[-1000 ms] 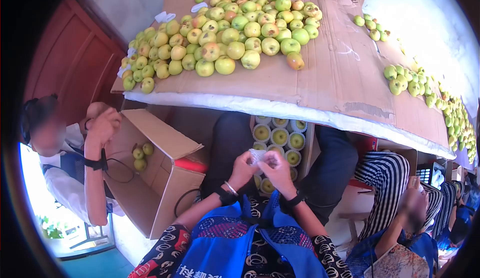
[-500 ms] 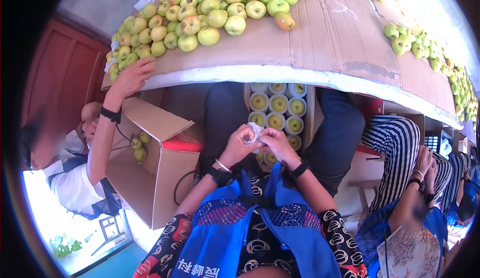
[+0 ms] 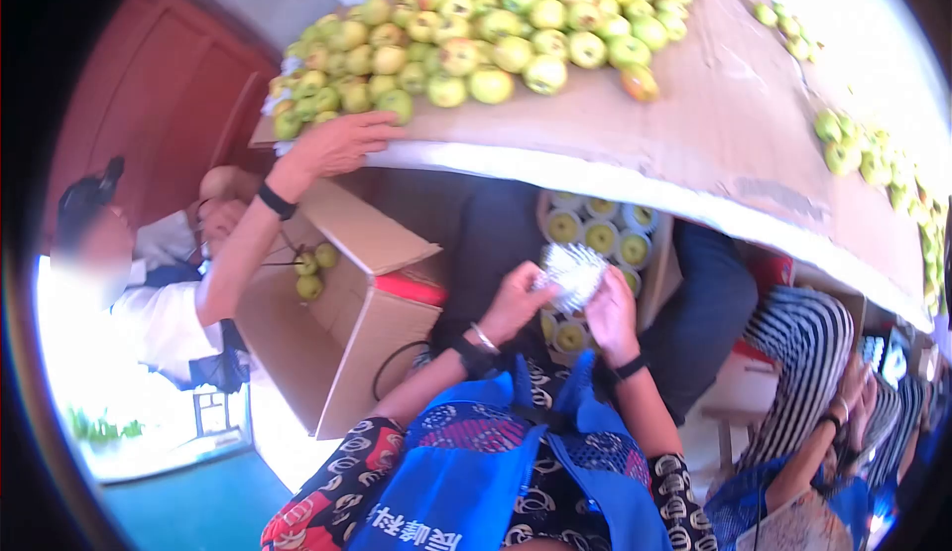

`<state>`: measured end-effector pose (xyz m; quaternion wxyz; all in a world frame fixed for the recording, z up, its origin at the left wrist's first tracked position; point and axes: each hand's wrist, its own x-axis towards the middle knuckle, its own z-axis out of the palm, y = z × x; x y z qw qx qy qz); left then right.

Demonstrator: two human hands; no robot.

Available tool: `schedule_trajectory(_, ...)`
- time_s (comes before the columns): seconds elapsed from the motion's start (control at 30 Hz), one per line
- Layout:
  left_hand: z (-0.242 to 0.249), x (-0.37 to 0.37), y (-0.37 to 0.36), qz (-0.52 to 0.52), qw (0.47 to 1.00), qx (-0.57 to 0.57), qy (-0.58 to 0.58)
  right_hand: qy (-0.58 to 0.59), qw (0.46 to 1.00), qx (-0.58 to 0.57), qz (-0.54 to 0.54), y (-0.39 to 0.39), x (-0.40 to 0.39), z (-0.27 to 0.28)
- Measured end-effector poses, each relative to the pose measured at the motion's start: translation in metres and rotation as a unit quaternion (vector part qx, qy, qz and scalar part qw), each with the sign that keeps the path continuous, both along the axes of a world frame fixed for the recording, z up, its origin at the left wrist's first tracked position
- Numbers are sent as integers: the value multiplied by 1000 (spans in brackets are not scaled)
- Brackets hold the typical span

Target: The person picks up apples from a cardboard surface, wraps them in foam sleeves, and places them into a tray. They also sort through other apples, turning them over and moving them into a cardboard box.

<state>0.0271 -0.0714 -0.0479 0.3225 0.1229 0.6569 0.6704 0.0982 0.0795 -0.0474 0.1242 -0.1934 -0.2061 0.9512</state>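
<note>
Between my two hands, above a box of apples, a white foam net (image 3: 572,275) is spread wide. The fingers of my left hand (image 3: 518,303) pinch its left edge, and my right hand (image 3: 612,311) holds its lower right side. Below the net, green apples (image 3: 599,238) sit in rows in white foam sleeves inside a narrow cardboard box (image 3: 662,271) between my knees. No apple can be seen inside the net in my hands.
Loose apples (image 3: 491,84) are heaped on a cardboard-covered table (image 3: 714,124). On the left a co-worker's hand (image 3: 332,144) touches the table edge, above an open carton (image 3: 382,338) and a few apples (image 3: 308,286). Another person's hands (image 3: 855,392) are at the right.
The white net has gone from bunched up to spread open, and my hands have moved apart. The view has shifted, and the co-worker's hand has moved along the table edge.
</note>
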Motion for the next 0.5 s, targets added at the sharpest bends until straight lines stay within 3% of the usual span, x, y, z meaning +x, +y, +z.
schedule_trajectory(0.13,19,3,5,-28,986,111,-124,2,995,98,-9,0,6,-8)
schedule_trajectory(0.2,27,1,3,-23,980,111,-164,-3,967,256,14,-3,10,-9)
schedule_trajectory(0.33,11,-5,-1,6,960,124,-252,-1,967,245,69,-6,9,-5)
schedule_trajectory(0.43,8,0,2,73,969,173,-159,-57,958,276,41,-2,8,-16)
schedule_trajectory(0.5,11,-1,4,108,961,196,-164,-90,951,290,51,3,10,-25)
